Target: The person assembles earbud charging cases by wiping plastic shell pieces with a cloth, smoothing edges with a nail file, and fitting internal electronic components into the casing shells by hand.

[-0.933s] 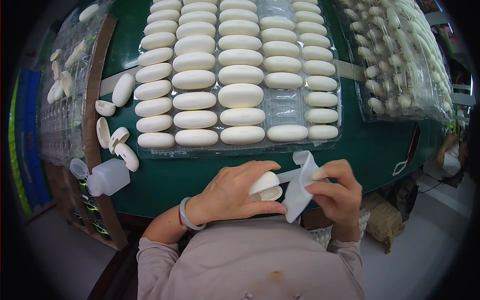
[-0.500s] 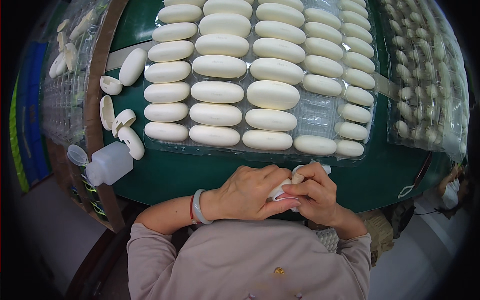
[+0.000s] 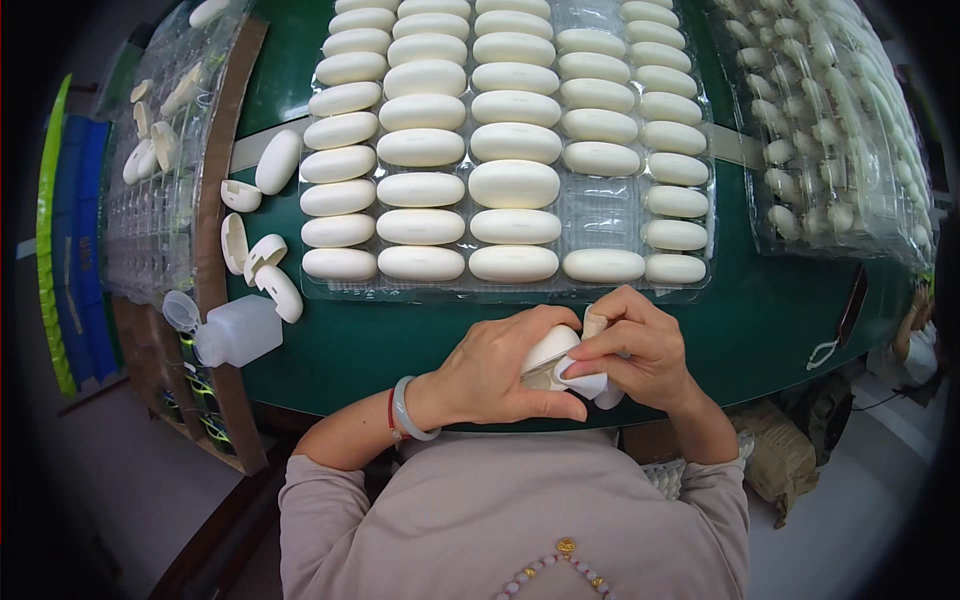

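Head view: smooth oval white shell (image 3: 549, 350)

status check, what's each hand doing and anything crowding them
Left hand grips oval white plastic shell. Right hand presses white cloth onto it. Clear blister tray of white ovals lies just beyond, not touching.

Cream-white oval shells (image 3: 513, 185); clear tray (image 3: 600, 195); dark green table (image 3: 400, 340); grey-green bangle (image 3: 405, 410).
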Tool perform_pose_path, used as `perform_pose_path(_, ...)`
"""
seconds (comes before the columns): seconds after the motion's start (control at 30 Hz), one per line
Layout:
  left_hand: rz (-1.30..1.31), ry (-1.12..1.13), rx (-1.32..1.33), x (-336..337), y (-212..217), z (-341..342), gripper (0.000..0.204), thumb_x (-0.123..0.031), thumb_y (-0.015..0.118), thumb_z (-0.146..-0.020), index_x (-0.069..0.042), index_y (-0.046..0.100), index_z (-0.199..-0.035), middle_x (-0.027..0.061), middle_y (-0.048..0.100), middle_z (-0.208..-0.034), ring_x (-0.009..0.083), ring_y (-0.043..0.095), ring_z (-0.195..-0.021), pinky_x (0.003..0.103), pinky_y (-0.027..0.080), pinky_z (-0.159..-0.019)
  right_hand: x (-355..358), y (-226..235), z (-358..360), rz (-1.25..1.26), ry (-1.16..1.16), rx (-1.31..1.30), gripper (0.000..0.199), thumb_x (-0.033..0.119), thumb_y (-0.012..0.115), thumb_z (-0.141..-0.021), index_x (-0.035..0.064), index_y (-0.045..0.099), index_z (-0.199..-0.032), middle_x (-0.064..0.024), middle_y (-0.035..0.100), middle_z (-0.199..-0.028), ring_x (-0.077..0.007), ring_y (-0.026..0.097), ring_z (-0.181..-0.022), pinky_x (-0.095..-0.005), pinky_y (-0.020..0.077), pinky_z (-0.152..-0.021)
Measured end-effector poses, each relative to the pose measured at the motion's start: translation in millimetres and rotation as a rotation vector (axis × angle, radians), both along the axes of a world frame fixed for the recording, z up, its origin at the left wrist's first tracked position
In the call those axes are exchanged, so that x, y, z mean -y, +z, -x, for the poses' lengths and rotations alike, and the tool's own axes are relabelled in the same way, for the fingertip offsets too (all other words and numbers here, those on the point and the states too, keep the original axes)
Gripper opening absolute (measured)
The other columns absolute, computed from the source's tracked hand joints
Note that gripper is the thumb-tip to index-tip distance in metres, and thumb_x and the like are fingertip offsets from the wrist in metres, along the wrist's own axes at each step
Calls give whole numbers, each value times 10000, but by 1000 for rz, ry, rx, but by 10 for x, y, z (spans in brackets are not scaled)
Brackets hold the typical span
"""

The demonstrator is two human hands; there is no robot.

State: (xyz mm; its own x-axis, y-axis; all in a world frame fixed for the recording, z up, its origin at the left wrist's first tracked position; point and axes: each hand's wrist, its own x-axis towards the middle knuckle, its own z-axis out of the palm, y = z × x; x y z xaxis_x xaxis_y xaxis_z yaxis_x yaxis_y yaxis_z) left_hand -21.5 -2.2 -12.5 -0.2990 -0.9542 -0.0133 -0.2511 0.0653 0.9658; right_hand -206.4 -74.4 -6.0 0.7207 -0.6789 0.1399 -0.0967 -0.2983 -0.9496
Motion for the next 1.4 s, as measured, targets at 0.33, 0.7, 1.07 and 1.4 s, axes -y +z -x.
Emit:
perform_pose_path(0.33,-348,-60,-405,-80,154,-100,508,-318,218,-902,18,396,-1239,172,534,-1070,247,517,-935,307,383,-843,92,346,845,-90,-233,-322,141,-27,678,-667,6,647,-800,-99,604,-826,-187,576,-701,-259,451,-610)
perform_pose_path(0.7,-810,-39,-982,14,163,-139,522,-345,304,-937,-47,239,-1361,75,505,-1031,118,507,-744,232,432,-604,-96,454,311,217,-377,-191,314,258,647,-798,-17,612,-946,-148,593,-904,-247,574,-789,-300,466,-681)
perform_pose_path(1.07,-545,-113,-765,-13,278,-253,521,-235,348,-943,-9,184,-1383,103,399,-1260,157,404,-1121,277,303,-961,-203,323,95,403,-289,25,582,553,376,-870,43,640,-971,-154,508,-1051,-285,519,-929,-343,440,-772)
perform_pose_path(1.4,-343,-168,-529,-10,310,-227,494,-159,386,-933,-11,216,-1372,134,429,-1226,176,445,-1085,287,348,-928,-179,521,23,1142,-42,-367,630,764,295,-745,257,660,-828,-69,434,-1099,-248,331,-1065,-402,353,-890)
